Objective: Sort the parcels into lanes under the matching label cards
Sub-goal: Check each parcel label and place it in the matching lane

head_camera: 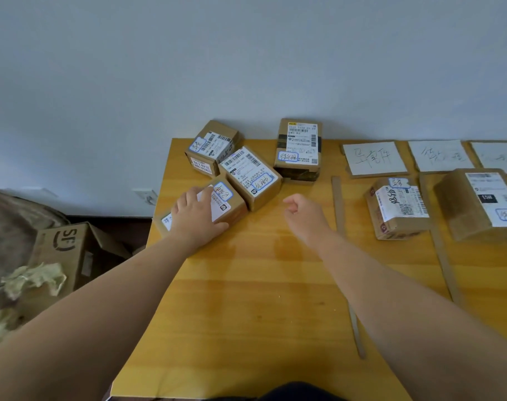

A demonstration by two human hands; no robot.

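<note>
Several brown cardboard parcels with white shipping labels lie at the table's far left. My left hand [197, 214] rests flat on top of the nearest parcel [230, 205], fingers spread over its label. Beside it lies a second parcel [251, 176], behind that a third parcel [212, 147], and a taller parcel [300, 150] stands upright near the wall. My right hand [303, 212] hovers over bare wood, fingers loosely curled, holding nothing. Handwritten label cards [375, 157] [440, 154] [496, 156] line the far right edge. Below them sit a sorted parcel [398, 208] and another sorted parcel [477, 202].
Thin cardboard strips [340, 209] [443, 250] mark off the lanes on the yellow wooden table [246, 299]. On the floor to the left stands an open SF carton [64, 250] with crumpled paper [35, 277]. A pale wall runs behind the table.
</note>
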